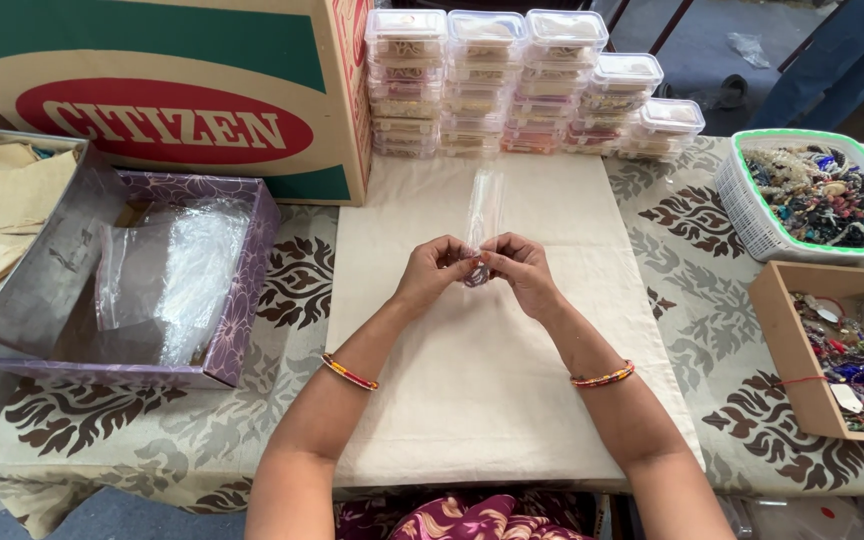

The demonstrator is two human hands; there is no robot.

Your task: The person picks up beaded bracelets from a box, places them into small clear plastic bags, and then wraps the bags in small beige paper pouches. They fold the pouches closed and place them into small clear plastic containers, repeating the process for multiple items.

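Both hands meet over the middle of the plain cream cloth (472,370) that covers the centre of the table. The left hand (432,272) and the right hand (522,272) are each pinched shut on the lower end of a narrow clear plastic pouch (482,215), which stands nearly upright between them, its top leaning slightly away from the person. Something small and dark sits in the pouch's bottom, between the fingertips; what it is cannot be told. Each wrist wears a red and gold bangle.

Just beyond the far edge of the cream cloth stand stacks of clear lidded boxes (522,85), stepped lower toward the right. Left of the cloth's far corner sits a large cardboard carton (172,90), and in front of that, left of the cloth, a purple patterned box (242,300) holding loose clear bags. Right of the cloth, on the brown-patterned tablecloth, a white basket with a green rim (752,215) is heaped with beads, and nearer the person an open cardboard tray (782,350) holds more coloured beadwork.
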